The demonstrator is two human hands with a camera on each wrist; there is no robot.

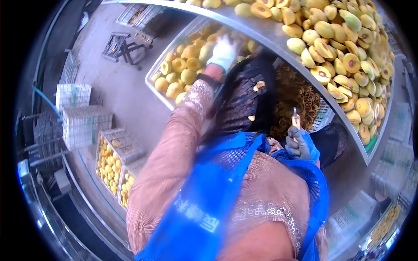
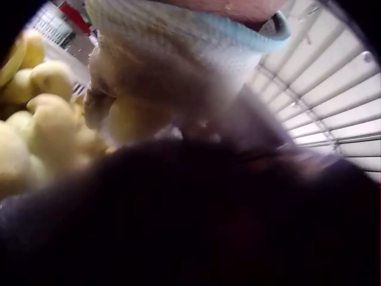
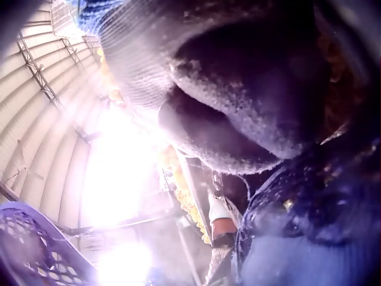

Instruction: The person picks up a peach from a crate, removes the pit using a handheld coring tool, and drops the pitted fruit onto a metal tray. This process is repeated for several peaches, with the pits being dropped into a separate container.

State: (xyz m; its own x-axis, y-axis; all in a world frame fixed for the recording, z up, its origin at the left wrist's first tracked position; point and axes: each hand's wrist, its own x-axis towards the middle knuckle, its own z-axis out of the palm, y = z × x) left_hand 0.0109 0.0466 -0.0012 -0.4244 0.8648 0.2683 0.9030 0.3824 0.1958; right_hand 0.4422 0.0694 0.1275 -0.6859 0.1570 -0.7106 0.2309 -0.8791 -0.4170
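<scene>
Over a crate of yellow fruit, the left hand wears a white glove; motion blurs its fingers in the head view. In the left wrist view that hand has its fingers curled round a yellow fruit, with more fruit beside it. The right hand, in a blue and grey glove, grips the light handle of a small tool whose metal tip points away from the body. Curled, dark fingers of the right hand fill the right wrist view; the tool is hidden there.
A metal-edged table at the upper right bears a heap of halved fruit. Below its edge lies a brown mass of fruit pieces in a white crate. Crates of fruit and stacked white crates stand at left.
</scene>
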